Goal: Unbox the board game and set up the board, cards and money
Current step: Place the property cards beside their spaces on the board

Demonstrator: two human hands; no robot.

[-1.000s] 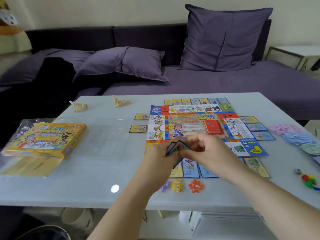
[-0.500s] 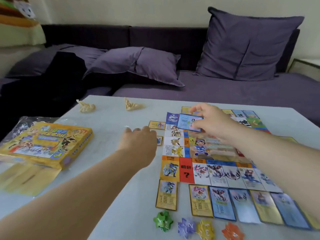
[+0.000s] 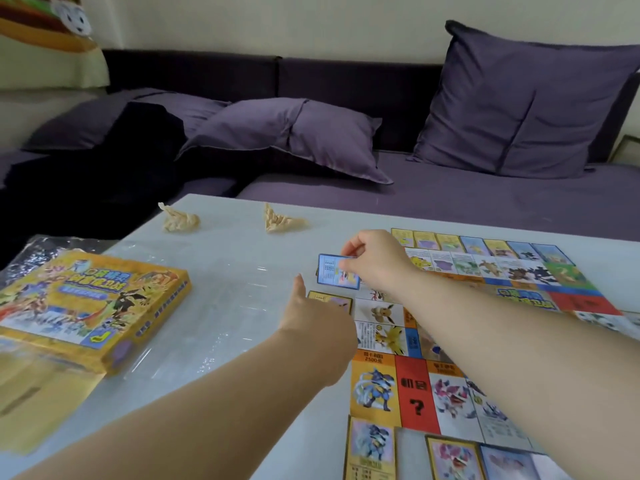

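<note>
- Just beyond the left edge of the board [image 3: 415, 386], we see a blue-bordered card [image 3: 337, 276] pinched between the thumb and fingers of our right hand [image 3: 375, 263], lifted a little off the surface [image 3: 221, 292] and tilted.
- Beside the board on that same left edge, nearer to us than the held card, a yellow-bordered card [image 3: 329, 301] lies flat; our left hand [image 3: 317, 332] hovers over its near end, fingers curled loosely and thumb pointing up, gripping nothing that we can see.
- Along the board's far edge runs a row of cards [image 3: 481, 244], yellow and blue ones side by side, touching the printed squares.
- Along the board's near edge another row of cards [image 3: 372, 448] lies face up, each below a board square.
- Well to the left of the board, the yellow game box [image 3: 86, 306] sits closed on a sheet of clear plastic wrap [image 3: 41, 244], with yellowish sheets [image 3: 31, 410] poking out from under its near side.
- Beyond the board's left edge, toward the far side of the surface, rest two crumpled cream-coloured bits of paper [image 3: 180, 221], well apart from each other.
- Behind the surface, farther from us than the board, stands a purple sofa [image 3: 450, 202] with cushions [image 3: 291, 133].
</note>
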